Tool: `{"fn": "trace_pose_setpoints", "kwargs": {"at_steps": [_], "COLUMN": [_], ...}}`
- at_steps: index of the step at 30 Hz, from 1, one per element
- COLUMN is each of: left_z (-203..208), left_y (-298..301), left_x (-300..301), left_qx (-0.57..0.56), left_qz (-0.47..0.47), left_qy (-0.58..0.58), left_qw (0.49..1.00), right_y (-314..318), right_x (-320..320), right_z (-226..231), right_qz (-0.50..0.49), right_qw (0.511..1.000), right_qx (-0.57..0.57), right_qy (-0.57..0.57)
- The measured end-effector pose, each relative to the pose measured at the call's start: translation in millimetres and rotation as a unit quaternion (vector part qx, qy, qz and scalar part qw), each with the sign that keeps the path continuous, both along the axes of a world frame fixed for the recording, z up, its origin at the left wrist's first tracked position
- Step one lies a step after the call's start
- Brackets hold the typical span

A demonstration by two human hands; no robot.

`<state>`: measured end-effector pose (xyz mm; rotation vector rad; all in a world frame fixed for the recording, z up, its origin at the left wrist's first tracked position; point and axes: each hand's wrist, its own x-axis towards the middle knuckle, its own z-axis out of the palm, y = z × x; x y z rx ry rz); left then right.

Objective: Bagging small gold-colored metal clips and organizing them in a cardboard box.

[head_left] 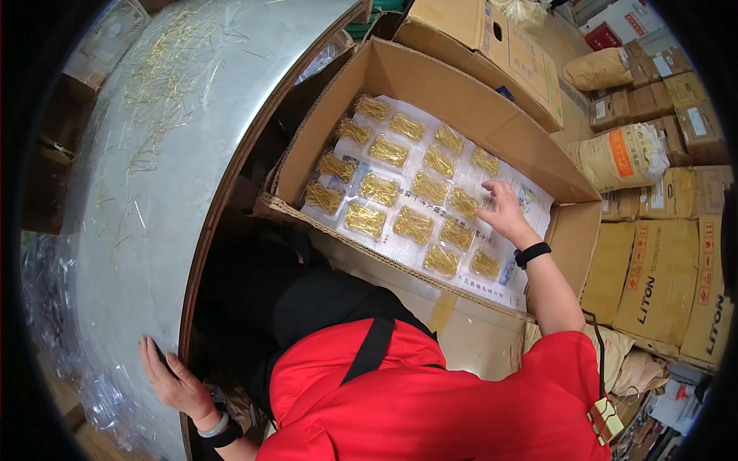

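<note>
My right hand (507,213) reaches into a large open cardboard box (461,88), thumb and fingers apart. Its fingertips are beside a clear pack of gold-coloured wire hooks (464,201); whether they touch it I cannot tell. Several similar packs (413,224) stand in rows on printed paper (400,251) lining the box. My left hand (175,386) rests at the edge of a grey metal-topped table (154,253), fingers stretched out. A dark strip shows between its thumb and fingers; I cannot make out what it is.
Loose gold-coloured wire hooks (165,77) lie scattered on the table's far part. Crumpled clear plastic (92,399) lies along its left side. Another carton (492,54) stands behind the box. Stacked cartons (653,269) and a filled sack (621,157) are at the right.
</note>
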<state>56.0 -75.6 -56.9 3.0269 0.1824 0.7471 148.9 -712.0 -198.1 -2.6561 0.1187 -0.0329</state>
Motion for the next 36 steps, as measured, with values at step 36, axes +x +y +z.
{"fn": "trace_pose_setpoints", "kwargs": {"at_steps": [36], "left_z": [1], "left_y": [-1], "left_x": [1], "left_qx": [0.011], "left_qz": [-0.004], "left_qy": [-0.002], "left_qw": [1.000], "right_y": [22], "right_x": [0], "right_z": [22], "right_qz": [0.118], "right_qw": [0.988], "right_qx": [-0.093], "right_qy": [-0.034]}}
